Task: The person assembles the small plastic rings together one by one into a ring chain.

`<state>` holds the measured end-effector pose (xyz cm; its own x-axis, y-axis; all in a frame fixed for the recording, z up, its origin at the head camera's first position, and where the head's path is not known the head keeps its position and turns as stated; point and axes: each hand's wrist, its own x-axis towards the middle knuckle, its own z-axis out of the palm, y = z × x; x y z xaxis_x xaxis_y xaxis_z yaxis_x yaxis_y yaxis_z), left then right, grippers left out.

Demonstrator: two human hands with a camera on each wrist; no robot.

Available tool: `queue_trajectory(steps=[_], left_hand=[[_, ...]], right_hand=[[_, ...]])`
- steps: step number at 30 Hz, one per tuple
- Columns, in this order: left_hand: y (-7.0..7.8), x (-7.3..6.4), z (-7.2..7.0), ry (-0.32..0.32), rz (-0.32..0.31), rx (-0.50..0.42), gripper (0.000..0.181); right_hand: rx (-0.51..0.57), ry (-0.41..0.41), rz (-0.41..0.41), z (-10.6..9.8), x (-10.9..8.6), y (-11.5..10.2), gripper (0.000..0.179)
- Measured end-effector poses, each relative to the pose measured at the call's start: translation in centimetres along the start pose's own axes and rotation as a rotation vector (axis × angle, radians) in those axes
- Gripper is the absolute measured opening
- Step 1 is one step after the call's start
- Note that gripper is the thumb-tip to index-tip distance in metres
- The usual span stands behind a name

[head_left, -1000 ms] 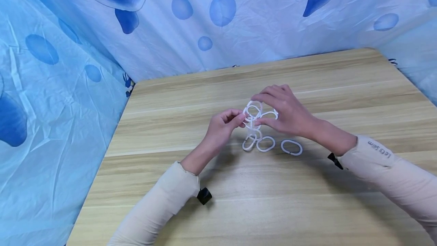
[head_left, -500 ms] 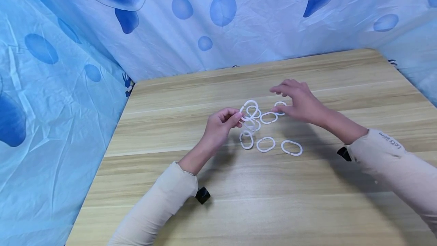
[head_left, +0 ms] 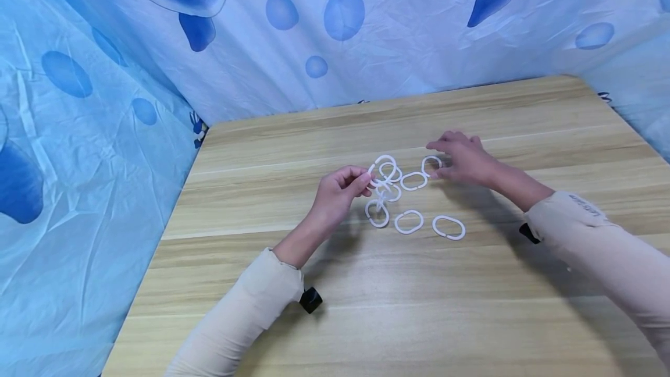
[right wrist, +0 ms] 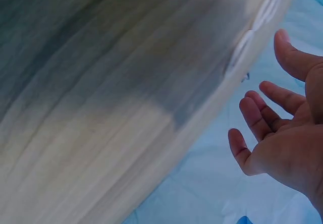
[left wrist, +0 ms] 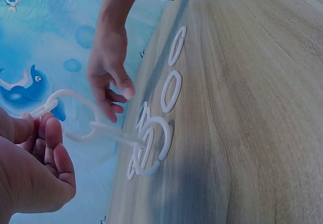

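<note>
My left hand (head_left: 339, 194) pinches a white oval plastic ring (left wrist: 50, 104) between thumb and fingers. Through it passes a C-shaped ring (left wrist: 96, 108) with a gap in its side. More linked rings hang from that one down to the table, where another gapped ring (left wrist: 166, 138) lies. My right hand (head_left: 463, 159) is held at the far end of this string, fingers spread and bent a little. Its thumb is right beside the end ring (head_left: 431, 157), which adjoins another flat-lying ring (head_left: 413, 189). The right wrist view shows this hand's palm (right wrist: 298, 153) with nothing in it.
Two separate oval rings lie on the wood-grain table (head_left: 366, 307), one ring (head_left: 400, 229) in front of the string and one ring (head_left: 445, 217) farther right. A blue curtain (head_left: 392, 57) with sea-animal prints stands behind the table's far edge.
My right hand has let go of the linked rings and moved to the right, uncovering the rings at that end. The left hand stays nearly still, pinching its ring.
</note>
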<state>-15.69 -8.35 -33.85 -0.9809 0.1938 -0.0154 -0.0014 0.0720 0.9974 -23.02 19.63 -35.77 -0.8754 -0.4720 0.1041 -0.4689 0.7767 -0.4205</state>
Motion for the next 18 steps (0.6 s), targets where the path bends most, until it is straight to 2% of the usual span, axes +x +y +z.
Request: queue_trajectory(steps=[6, 18], left_hand=[[-0.1, 0.0, -0.1, -0.001, -0.011, 0.002, 0.017], [-0.2, 0.1, -0.2, -0.013, -0.021, 0.01, 0.017]], right_hand=[[-0.036, -0.057, 0.026, 0.6, 0.3, 0.7, 0.07], [-0.086, -0.108, 0.012, 1.3, 0.9, 0.8, 0.058]])
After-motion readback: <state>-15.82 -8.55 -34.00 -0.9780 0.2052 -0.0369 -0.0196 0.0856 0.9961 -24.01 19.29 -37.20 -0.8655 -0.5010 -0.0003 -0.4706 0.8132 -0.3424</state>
